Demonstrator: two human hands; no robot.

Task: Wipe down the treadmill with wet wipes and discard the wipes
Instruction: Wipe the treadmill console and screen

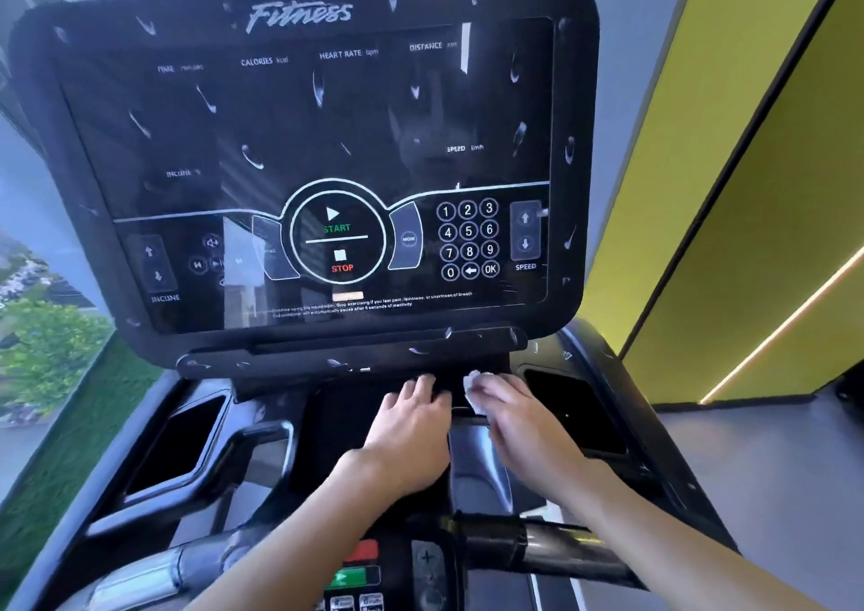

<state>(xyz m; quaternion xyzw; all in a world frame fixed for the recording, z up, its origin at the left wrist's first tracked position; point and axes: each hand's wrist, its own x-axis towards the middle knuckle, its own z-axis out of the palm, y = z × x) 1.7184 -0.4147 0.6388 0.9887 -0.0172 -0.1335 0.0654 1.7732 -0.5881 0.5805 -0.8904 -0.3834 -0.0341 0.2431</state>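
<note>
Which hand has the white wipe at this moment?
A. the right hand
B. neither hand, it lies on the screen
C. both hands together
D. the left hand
A: the white wipe shows under the fingers of the right hand, just below the console; the left hand rests beside it with no wipe.

Treadmill console [299,110] headed "Fitness". Screen labels read TIME, CALORIES kcal, HEART RATE bpm, DISTANCE, SPEED and INCLINE. The round button [337,236] says START in green and STOP in red. Beside it are MODE, a keypad [468,239] with 0–9 and OK, and arrows marked SPEED and INCLINE.
</note>
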